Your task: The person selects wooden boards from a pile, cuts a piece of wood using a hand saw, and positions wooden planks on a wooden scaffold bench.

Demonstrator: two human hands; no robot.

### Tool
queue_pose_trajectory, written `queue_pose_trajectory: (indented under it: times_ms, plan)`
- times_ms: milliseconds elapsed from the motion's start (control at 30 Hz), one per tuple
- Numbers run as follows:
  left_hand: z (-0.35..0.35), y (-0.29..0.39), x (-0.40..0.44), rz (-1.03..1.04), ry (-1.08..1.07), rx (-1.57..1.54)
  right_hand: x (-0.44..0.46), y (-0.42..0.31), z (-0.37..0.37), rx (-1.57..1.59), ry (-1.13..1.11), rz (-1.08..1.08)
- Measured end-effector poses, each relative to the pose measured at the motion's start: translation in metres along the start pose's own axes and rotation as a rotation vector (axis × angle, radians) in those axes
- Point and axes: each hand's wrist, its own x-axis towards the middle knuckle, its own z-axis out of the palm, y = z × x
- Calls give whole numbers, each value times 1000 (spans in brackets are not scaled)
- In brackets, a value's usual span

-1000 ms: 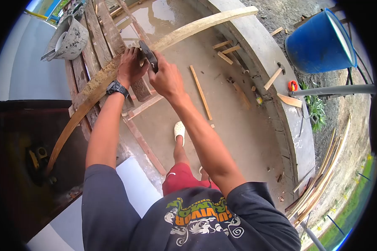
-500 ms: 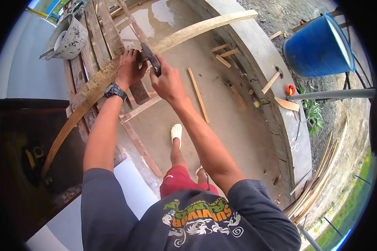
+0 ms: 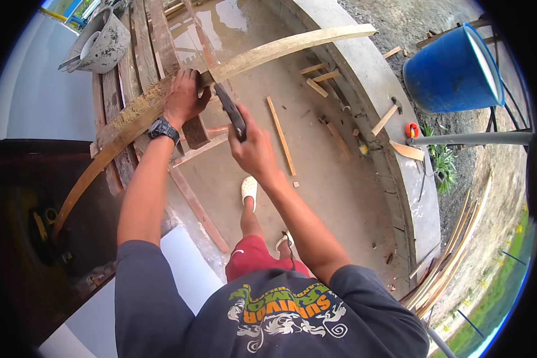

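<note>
A long wooden board (image 3: 292,45) lies across the old planks (image 3: 128,77), its right end reaching over the concrete ledge. My left hand (image 3: 184,100), with a dark watch on its wrist, grips the board near its middle, fingers bent over it. Just right of it, my right hand (image 3: 253,143) is closed round the dark handle of a saw (image 3: 230,108). The thin blade points up and away across the board, faint against the background. Sawdust (image 3: 143,102) covers the board's top left of my left hand.
A dirty bucket (image 3: 104,51) stands on the planks at the upper left. On the curved concrete ledge (image 3: 409,185) are a hammer (image 3: 386,116) and an orange tape roll (image 3: 411,130). Beyond it is a blue barrel (image 3: 447,71). Wood offcuts (image 3: 280,136) lie on the floor below.
My right hand and the saw have come back toward my body and slightly right, and more of the blade shows. My left hand stays on the board.
</note>
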Motion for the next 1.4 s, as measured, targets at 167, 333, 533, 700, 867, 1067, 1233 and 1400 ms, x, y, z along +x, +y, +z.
queue_pose_trajectory:
  times_ms: [167,333,533,700,867,1067,1233,1400]
  plan:
    - [8,-11,-6,122,37,13,27,-6,22,-19,9,-25]
    - [0,-14,-4,118,57,1,-187,-15,-77,-32,-20,101]
    - [0,-10,-2,108,48,-21,-64,-6,-9,-40,23,19]
    - [-1,-14,0,112,21,-5,50,-12,38,-116,81,-34]
    - [6,-16,-3,204,154,2,-160,1,-44,-33,74,45]
    - [3,-17,-1,150,53,33,-125,-3,-25,-34,71,27]
    - [13,-31,-1,321,128,105,45,-16,32,-39,107,-73]
    - [9,-22,0,204,106,52,-153,-1,-44,4,56,89]
